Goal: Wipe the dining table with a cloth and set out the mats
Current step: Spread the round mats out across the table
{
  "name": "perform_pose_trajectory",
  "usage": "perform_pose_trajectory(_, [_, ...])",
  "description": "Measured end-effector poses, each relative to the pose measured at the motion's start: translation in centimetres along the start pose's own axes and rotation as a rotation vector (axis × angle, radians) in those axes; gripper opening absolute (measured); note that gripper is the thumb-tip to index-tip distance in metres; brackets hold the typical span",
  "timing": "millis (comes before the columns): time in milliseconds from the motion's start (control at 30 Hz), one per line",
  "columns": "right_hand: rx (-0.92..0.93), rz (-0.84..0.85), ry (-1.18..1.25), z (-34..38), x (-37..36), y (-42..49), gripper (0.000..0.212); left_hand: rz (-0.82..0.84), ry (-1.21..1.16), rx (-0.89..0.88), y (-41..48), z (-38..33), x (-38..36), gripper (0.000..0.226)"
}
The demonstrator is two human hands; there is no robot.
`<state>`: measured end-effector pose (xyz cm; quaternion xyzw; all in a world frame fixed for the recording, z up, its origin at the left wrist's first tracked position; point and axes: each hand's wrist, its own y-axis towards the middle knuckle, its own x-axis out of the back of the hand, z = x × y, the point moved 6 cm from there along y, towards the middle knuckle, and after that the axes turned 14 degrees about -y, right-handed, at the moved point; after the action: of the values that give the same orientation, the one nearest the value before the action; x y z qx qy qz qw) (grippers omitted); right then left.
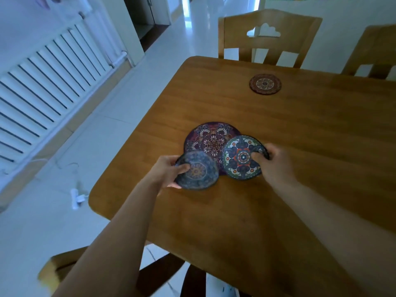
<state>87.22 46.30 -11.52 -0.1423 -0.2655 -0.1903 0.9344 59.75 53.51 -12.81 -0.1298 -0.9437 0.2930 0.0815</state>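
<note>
So both hands are busy over the wooden surface point(278, 129) here. The left hand point(166, 171) is closed on a round blue mat point(199, 173), thumb on top and fingers curled under its left edge; that mat looks a bit blurred and tilted, and I can't tell if its far side touches the wood. The right hand point(273, 160) is pinching the right rim of a green-edged mat point(241, 157) with a red and navy flower pattern, fingers wrapped over the edge. Behind and between those two lies a bigger purple mat point(209, 139), flat on the surface, with both smaller ones overlapping its near side. Far off toward the back there's a small reddish-brown mat point(265, 84) sitting alone, well apart from the rest, right in front of a wooden chair point(267, 37). A second chair point(372, 54) pokes in at the far right, and another point(64, 266) is down at the near left. A white radiator point(49, 82) runs along the left wall above the pale floor point(64, 211).
</note>
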Motion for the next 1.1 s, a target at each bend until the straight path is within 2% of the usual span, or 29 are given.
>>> perform_pose_trajectory(67, [-0.020,0.008,0.022,-0.7,0.7,-1.4,0.004,0.087,0.096,0.099,-2.0,2.2,0.0,0.021])
perform_pose_trajectory(167, [-0.039,0.020,0.071,-1.7,1.2,-3.6,0.004,0.088,0.243,0.125,-4.0,4.9,0.0,0.019])
perform_pose_trajectory(367, [-0.038,0.049,0.078,-2.7,2.2,-7.1,0.013,-0.092,0.419,-0.100,-5.2,6.3,0.0,0.019])
perform_pose_trajectory(467, [-0.037,0.039,0.070,-3.4,3.1,-8.5,0.020,-0.186,0.609,-0.174,-5.6,6.0,-0.4,0.019])
perform_pose_trajectory(667, [-0.073,0.048,0.052,-5.0,4.1,-10.6,0.011,-0.329,0.802,-0.188,-5.9,6.0,-1.2,0.042])
perform_pose_trajectory(767, [-0.081,0.047,0.063,-5.4,4.7,-11.4,0.019,-0.382,0.879,-0.202,-6.4,6.2,-1.7,0.054])
perform_pose_trajectory(867, [-0.113,0.048,0.033,-5.8,5.2,-12.2,0.023,-0.415,0.865,-0.225,-7.1,5.6,-2.9,0.062])
perform_pose_trajectory(967, [-0.141,0.050,-0.020,-6.1,6.2,-12.8,0.027,-0.344,0.735,-0.280,-7.8,4.4,-6.2,0.058])
perform_pose_trajectory(1100, [-0.189,0.055,-0.064,-7.0,8.7,-13.6,0.018,-0.254,0.596,-0.386,-9.2,2.7,-11.5,0.051])
